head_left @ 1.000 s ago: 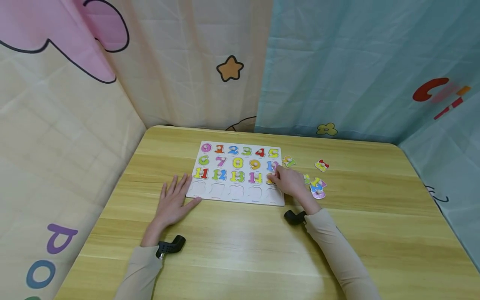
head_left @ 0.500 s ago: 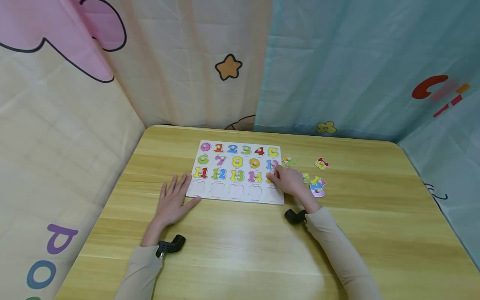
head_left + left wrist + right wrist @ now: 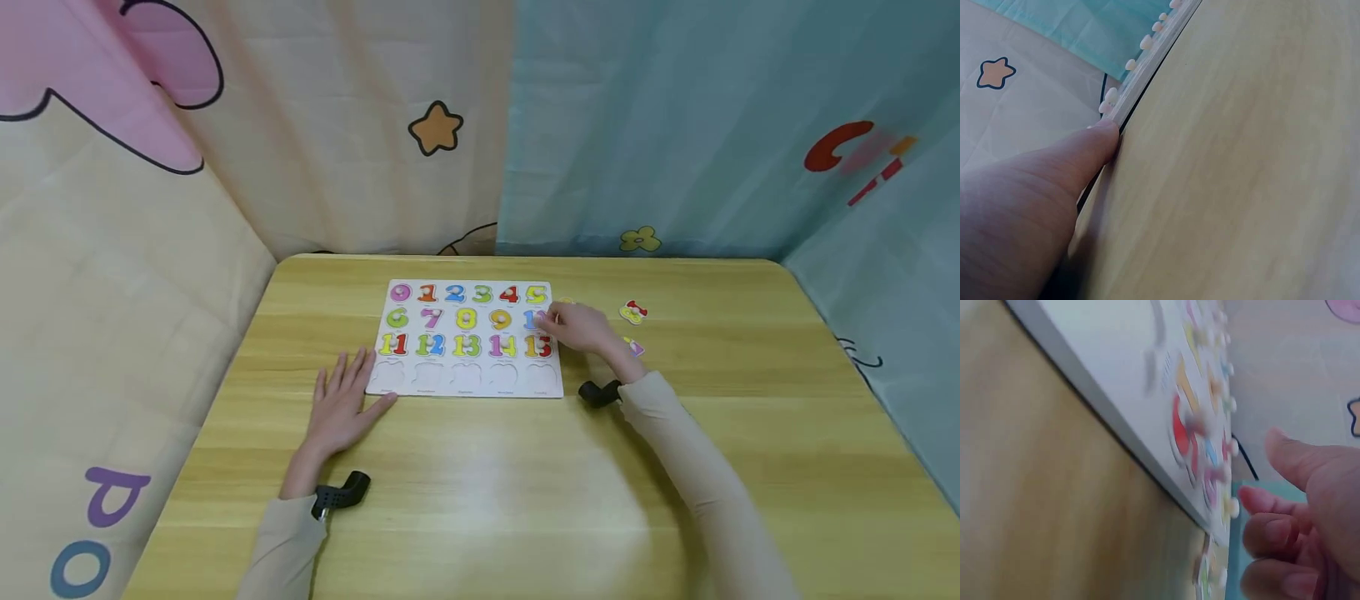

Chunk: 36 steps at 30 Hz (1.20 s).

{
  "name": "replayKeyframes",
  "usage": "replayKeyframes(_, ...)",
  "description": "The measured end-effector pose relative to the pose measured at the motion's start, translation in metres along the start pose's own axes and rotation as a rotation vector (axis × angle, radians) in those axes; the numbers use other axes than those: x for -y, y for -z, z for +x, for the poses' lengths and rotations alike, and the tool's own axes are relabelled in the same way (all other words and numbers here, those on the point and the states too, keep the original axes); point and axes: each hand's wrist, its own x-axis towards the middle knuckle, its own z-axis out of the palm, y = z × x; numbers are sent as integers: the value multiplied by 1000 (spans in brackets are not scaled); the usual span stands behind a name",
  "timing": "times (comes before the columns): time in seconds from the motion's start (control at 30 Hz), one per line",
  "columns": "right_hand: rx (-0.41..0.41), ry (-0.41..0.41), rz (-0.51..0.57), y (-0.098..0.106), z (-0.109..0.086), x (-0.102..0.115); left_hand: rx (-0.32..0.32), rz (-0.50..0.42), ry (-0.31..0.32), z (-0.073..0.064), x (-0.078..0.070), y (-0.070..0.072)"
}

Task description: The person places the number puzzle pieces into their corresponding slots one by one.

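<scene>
A white number puzzle board (image 3: 483,392) lies on the table, its upper three rows filled with knobbed number pieces and its bottom row showing bare recesses. My left hand (image 3: 337,412) lies flat at the board's left edge; in the left wrist view the thumb (image 3: 1085,156) touches that edge. Over the right edge, beside the partly covered 10 piece (image 3: 528,320), hovers my right hand (image 3: 585,327). Its thumb and index finger are apart with nothing between them in the right wrist view, the other fingers loosely bent. The 15 piece (image 3: 537,346) sits in its recess.
Right of the board lie a red-and-yellow loose piece (image 3: 633,312) and a pink-and-yellow piece (image 3: 633,346). The right hand and forearm hide other loose pieces. Patterned curtains (image 3: 645,125) stand behind the wooden table (image 3: 465,492).
My right hand has let go of the 15 piece and moved up and slightly right, uncovering it. The left hand stays at the board's edge. The head view has shifted slightly.
</scene>
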Motion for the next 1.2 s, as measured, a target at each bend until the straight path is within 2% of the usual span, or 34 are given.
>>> replayKeyframes(0.13, -87, -55, -13, 14, 10, -9, -12, -5, -6, 1, 1, 1)
replayKeyframes(0.33, -32, -119, -77, 17, 17, -17, -16, -12, -9, -1, 1, -1)
replayKeyframes(0.43, -18, -107, -115, 14, 19, -20, -23, -15, -9, -1, 1, -1)
replayKeyframes(0.57, -38, -73, -141, 12, 19, -23, -20, -7, -5, -1, 1, -1)
replayKeyframes(0.93, -38, -45, -85, 14, 8, -36, -9, 5, -10, 1, 1, 0)
replayKeyframes(1.13, -21, -55, -82, 17, 6, -39, -5, 5, -5, -1, 1, 1)
replayKeyframes(1.2, -39, -30, -104, 18, 3, -38, -8, 7, -2, -1, 1, 0)
